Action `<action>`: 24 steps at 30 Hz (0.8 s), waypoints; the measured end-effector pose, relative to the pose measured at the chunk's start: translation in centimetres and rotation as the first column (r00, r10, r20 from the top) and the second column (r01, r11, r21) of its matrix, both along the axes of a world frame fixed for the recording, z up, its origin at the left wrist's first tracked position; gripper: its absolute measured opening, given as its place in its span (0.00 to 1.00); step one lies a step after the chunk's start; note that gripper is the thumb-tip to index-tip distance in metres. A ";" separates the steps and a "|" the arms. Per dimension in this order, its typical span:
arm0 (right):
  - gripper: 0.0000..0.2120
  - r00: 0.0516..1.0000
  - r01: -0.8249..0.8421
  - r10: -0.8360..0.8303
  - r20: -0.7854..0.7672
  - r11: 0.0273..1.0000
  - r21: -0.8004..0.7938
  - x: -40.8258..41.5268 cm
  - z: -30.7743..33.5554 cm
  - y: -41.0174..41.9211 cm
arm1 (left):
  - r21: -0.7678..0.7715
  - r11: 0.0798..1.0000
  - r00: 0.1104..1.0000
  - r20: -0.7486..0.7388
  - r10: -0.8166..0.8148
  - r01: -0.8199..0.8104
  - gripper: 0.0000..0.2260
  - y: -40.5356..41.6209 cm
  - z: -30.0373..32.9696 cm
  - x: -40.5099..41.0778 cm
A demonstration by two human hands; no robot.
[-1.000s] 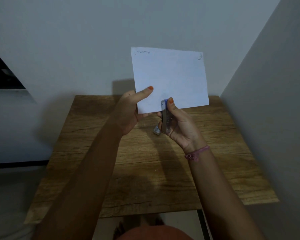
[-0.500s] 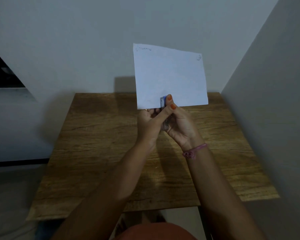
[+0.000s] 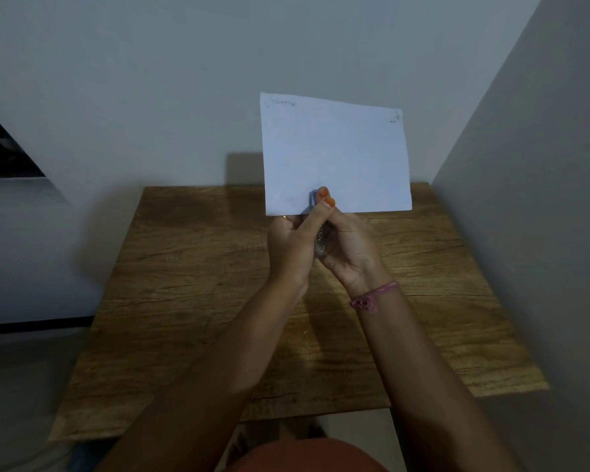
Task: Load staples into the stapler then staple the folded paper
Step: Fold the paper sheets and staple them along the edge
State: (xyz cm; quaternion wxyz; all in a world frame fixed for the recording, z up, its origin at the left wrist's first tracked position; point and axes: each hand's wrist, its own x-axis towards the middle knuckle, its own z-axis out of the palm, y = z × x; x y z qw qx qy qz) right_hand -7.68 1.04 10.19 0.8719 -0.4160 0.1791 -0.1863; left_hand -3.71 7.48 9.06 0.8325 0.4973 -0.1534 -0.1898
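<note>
A person's left hand (image 3: 288, 248) and right hand (image 3: 346, 247) press together around a small stapler (image 3: 321, 238), both thumbs clamped on its blue top at the bottom edge of a folded white paper (image 3: 336, 155). The sheet stands upright above the grip, over a wooden table (image 3: 184, 301). A pink bracelet (image 3: 372, 298) circles the right wrist.

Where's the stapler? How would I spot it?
Look above the wooden table to the white paper held upright. At its bottom edge, the left hand and right hand squeeze the stapler: the only blue thing, beside orange nails.
</note>
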 end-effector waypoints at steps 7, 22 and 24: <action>0.18 0.999 -0.031 0.030 -0.031 0.999 -0.042 0.2 -0.2 -0.9 | -0.120 0.981 0.979 -0.116 -0.169 0.155 0.09 -0.1 -0.7 0.9; 0.11 0.915 -0.208 -0.054 -0.400 0.785 -0.583 -2.7 -5.6 -4.9 | -0.193 0.980 0.905 -0.423 -0.037 -0.050 0.13 -0.1 -1.9 5.0; 0.12 0.817 -0.288 -0.239 -0.525 0.619 -0.730 -2.9 -8.0 -6.2 | -0.220 0.974 0.900 -0.434 -0.049 -0.053 0.14 0.1 -2.1 5.7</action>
